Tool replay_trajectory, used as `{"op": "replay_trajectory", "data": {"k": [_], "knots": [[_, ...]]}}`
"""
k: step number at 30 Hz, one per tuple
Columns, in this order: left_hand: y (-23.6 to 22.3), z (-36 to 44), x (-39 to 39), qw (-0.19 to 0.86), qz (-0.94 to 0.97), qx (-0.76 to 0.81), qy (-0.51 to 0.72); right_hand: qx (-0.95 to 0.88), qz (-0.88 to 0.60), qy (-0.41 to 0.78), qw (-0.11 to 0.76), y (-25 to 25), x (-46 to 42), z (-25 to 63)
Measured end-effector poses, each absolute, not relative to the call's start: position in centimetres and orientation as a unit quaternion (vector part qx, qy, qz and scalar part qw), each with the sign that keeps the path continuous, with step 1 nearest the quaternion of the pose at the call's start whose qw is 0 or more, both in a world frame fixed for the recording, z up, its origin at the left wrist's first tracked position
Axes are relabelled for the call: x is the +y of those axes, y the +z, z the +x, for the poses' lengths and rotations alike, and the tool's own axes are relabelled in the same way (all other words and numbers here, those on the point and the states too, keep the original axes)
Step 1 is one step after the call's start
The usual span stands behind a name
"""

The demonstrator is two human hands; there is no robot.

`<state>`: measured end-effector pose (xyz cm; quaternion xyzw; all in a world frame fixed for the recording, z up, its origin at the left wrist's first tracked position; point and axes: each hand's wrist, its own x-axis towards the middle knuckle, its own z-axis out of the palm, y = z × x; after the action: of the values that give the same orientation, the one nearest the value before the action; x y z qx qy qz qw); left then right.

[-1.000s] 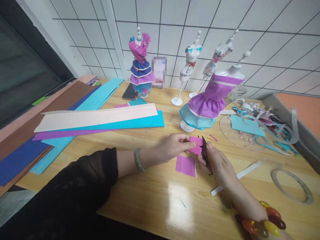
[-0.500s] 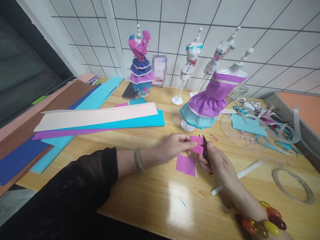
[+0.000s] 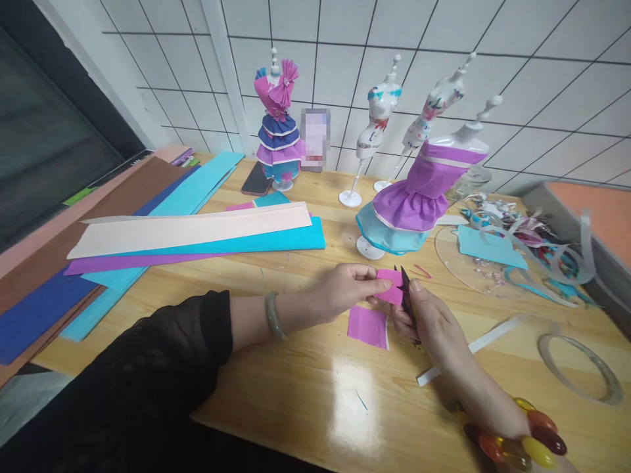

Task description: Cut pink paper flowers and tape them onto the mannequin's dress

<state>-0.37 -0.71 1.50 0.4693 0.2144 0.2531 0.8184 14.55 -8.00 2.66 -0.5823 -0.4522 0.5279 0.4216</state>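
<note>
Between the thumb and fingers of my left hand point(image 3: 352, 289) is a small bright pink piece of crepe paper point(image 3: 387, 284), held a little above the table. My right hand point(image 3: 434, 322) grips dark scissors point(image 3: 407, 292), their blades slightly apart and pointing away from me at the pink paper's right edge. Part of the scissor handles is hidden by the fingers. A purple paper square point(image 3: 367, 327) lies on the table just below my hands. Beyond them stands a mannequin point(image 3: 428, 177) in a purple and light blue dress, tilted in view.
Folded paper strips point(image 3: 197, 230) in several colours cover the left side. Farther back are a dressed mannequin point(image 3: 279, 131), a phone point(image 3: 256, 179) and two slimmer mannequins. On the right lie a clear disc, ribbon scraps point(image 3: 532, 236), a tape roll point(image 3: 579, 368), a white strip and a grey bin.
</note>
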Motion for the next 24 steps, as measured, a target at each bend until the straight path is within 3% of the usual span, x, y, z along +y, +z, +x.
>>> {"op": "replay_trajectory", "data": {"k": [24], "knots": [[1.55, -0.28, -0.06, 0.777, 0.524, 0.242, 0.251, -0.536, -0.606, 0.450, 0.378, 2.88, -7.97, 14.95]]}}
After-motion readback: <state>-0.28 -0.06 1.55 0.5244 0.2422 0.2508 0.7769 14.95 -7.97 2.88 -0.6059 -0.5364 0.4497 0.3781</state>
